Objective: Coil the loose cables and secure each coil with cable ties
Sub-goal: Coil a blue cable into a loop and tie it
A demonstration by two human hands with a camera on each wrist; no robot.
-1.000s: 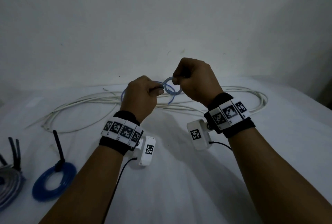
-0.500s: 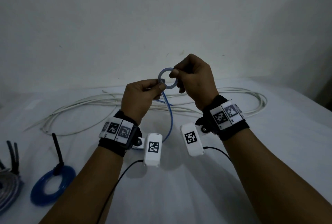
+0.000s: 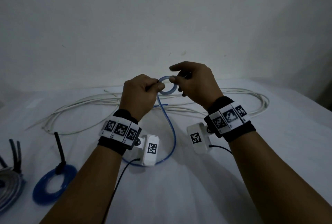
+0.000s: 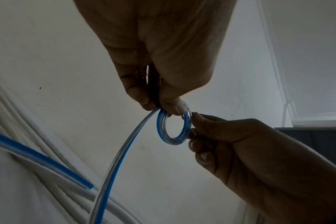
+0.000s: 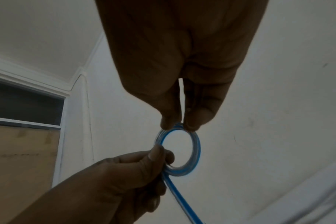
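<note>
**Winding the blue cable into a small ring**

The left hand (image 3: 139,94) pinched the near-left side of a small coil (image 3: 168,87) of blue-striped clear cable, thumb on top, where the free length left the ring. The right hand (image 3: 195,84) pinched the opposite side between thumb and middle finger, index finger lifted clear. The coil was held in the air above the middle of the desk (image 3: 197,188).

To wind well, I judged each new turn should lie flat against the last, the left pinch feeding slack while the right kept the ring from springing open.

The cable's tail (image 3: 171,134) dropped to the desk, looped toward the near edge and ended by the white cable (image 3: 251,98).

Counted: one coil in hand; one loose white cable along the far edge; one finished blue coil (image 3: 53,184) with one black tie (image 3: 60,150) near the left edge; one grey bundle (image 3: 9,186) at the left edge, ties unclear.
</note>
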